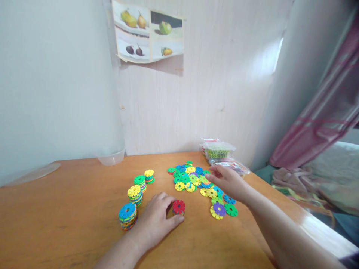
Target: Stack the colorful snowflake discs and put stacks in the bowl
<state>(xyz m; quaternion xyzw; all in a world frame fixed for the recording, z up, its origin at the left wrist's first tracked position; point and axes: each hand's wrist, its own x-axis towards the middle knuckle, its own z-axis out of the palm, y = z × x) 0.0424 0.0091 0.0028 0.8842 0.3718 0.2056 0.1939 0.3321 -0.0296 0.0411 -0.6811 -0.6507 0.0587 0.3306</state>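
Note:
My left hand [159, 216] curls around a short stack of snowflake discs [178, 207] with a red one on top. Its thumb lies along the near side and its index finger along the far left side. My right hand [228, 181] reaches over the right part of a loose pile of notched plastic discs [185, 178], fingers stretched out and pointing left. I see nothing held in it. Left of my left hand stand several disc stacks: a blue-topped stack [128, 215], a yellow-topped stack [135, 194], a green-topped stack [139, 182] and a smaller yellow-topped stack [149, 175].
Clear plastic boxes [220, 151] with green contents stand at the back right of the wooden table [84, 216]. A clear bowl [110, 157] is at the back left, near a clear lid [33, 175]. Fruit pictures [148, 33] hang on the wall. A pink curtain [311, 119] hangs at right.

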